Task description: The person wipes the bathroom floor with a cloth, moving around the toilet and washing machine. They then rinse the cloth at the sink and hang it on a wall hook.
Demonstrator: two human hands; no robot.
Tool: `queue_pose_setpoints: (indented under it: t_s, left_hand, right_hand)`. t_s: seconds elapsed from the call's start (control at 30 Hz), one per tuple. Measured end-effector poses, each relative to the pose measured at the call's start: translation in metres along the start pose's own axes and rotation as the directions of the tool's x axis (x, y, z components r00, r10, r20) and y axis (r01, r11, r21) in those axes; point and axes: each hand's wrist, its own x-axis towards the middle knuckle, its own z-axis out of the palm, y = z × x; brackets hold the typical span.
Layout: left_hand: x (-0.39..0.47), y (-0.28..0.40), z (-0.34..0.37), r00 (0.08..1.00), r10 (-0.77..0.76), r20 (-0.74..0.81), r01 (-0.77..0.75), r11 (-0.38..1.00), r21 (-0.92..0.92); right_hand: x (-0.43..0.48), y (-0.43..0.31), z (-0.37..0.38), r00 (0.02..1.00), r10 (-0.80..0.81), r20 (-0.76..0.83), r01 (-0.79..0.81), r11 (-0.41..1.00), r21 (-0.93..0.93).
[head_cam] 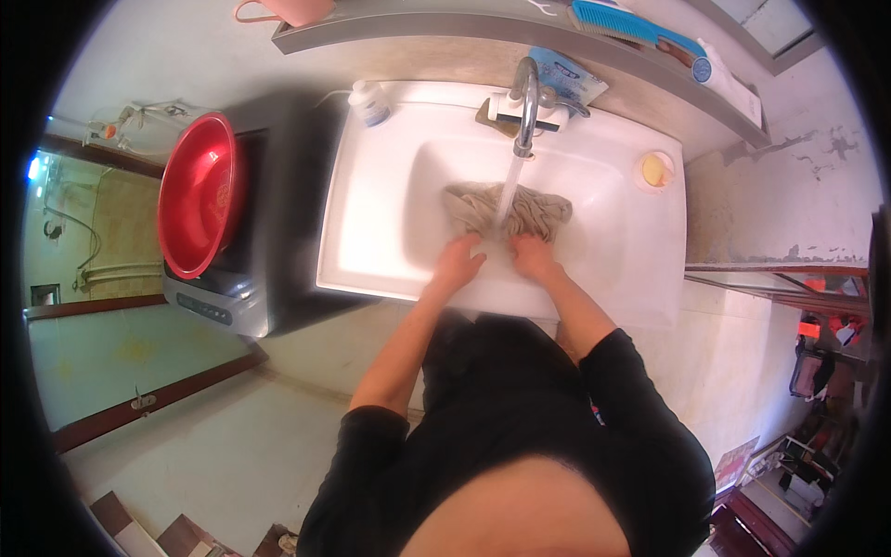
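Observation:
A wet brownish cloth lies bunched in the basin of a white washbasin. Water runs onto its middle from the chrome faucet. My left hand grips the near left part of the cloth, its thumb pointing inward. On the near right part, my right hand has its fingers closed on the fabric. Both sets of fingertips are partly hidden by the folds and the water.
Left of the basin, a red plastic bowl rests on a dark washing machine. A white bottle and a yellow soap bar sit on the rim. Above runs a grey shelf with a blue comb.

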Motion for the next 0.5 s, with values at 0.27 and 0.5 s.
queue_pose_setpoints:
  t_s: [0.27, 0.5]
  left_hand:
    - [0.036, 0.01, -0.001, 0.931, 0.044, -0.364, -0.059, 0.998, -0.031]
    - [0.071, 0.057, 0.0, 0.946, -0.32, 0.053, 0.168, 0.342, -0.925]
  right_hand:
    - [-0.001, -0.057, -0.178, 0.945, -0.326, 0.006, 0.155, 0.466, 0.871]
    - [-0.046, -0.031, -0.234, 0.989, 0.093, -0.115, 0.119, -0.043, 0.992]
